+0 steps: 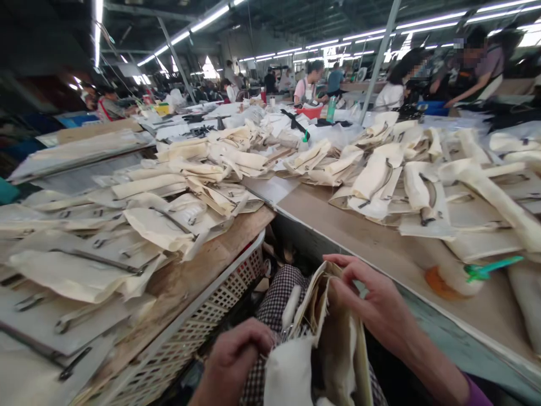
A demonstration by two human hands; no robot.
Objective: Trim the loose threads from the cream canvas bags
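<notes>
My left hand (234, 352) is curled closed at the bottom centre, gripping the lower edge of a cream fabric piece (325, 344) that rests on my checked lap. My right hand (372, 301) presses on the upper right side of the same piece, fingers bent over its folded top edge. The piece looks like a folded cream pouch with layered edges.
Several cream pieces with dark zippers (105, 248) lie piled on the wooden table (236, 237) to my left. More lie stacked on the long table (338, 225) ahead. A white lattice basket (211, 316) hangs at the left table's edge. A green-handled tool (486, 269) rests at right. Other people work farther back.
</notes>
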